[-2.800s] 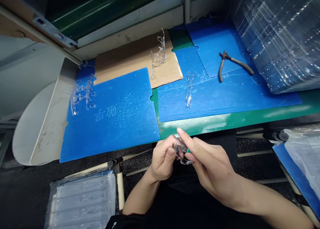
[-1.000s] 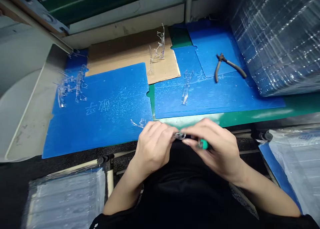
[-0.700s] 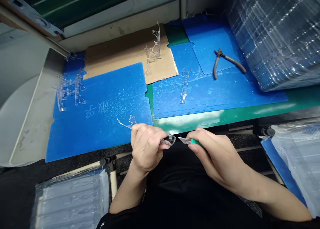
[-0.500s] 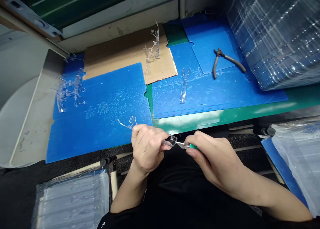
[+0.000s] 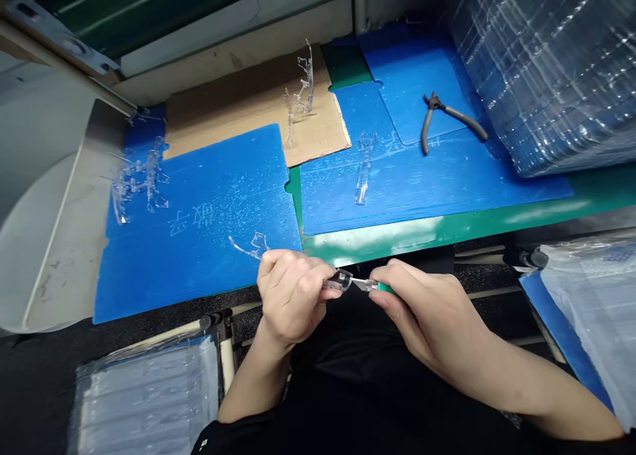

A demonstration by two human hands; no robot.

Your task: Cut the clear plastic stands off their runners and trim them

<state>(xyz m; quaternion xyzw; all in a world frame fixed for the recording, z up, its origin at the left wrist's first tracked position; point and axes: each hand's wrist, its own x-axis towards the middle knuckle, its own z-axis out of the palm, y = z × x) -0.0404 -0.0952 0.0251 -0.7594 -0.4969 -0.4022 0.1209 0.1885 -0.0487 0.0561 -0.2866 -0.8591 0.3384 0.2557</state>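
Clamped tight, the left hand [image 5: 293,295] pinches a clear plastic part [image 5: 339,280] while the right hand [image 5: 430,312] grips a green-handled knife [image 5: 383,287], its blade against the part.

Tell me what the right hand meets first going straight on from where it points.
The clear plastic part held in the left hand, just beyond the tip of the knife in the right hand; depth is unclear here.

Left hand [image 5: 291,294] pinching clear plastic part [image 5: 340,281]; right hand [image 5: 432,319] holding green-handled craft knife [image 5: 382,287], blade [image 5: 360,281] touching part.
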